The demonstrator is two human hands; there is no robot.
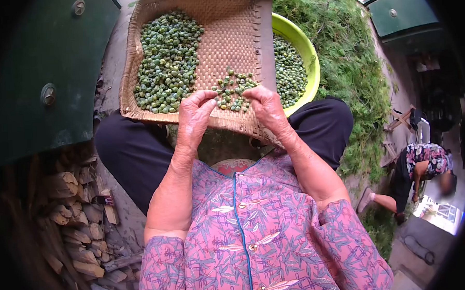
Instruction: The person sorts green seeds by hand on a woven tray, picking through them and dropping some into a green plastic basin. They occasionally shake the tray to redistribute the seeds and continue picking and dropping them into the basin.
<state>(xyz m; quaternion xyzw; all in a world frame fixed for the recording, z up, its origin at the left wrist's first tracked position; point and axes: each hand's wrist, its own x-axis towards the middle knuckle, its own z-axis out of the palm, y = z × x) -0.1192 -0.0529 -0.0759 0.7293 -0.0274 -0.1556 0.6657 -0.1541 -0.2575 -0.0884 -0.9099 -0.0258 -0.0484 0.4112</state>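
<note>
A woven bamboo tray [228,36] rests on my knees, with a large heap of small green round seeds [167,59] on its left side. A smaller patch of the same seeds [235,88] lies near its front edge. My left hand [194,118] and my right hand [264,107] meet over that small patch, fingertips pinched close together on something tiny and dark between them. I cannot tell exactly which hand holds it. Both wrists rest on the tray's front rim.
A lime-green plastic basin [303,43] with more green seeds sits under the tray's right edge. Cut green plants [342,47] pile up to the right. A green metal door [42,75] and stacked firewood [75,219] stand left. Another person [420,162] bends down at far right.
</note>
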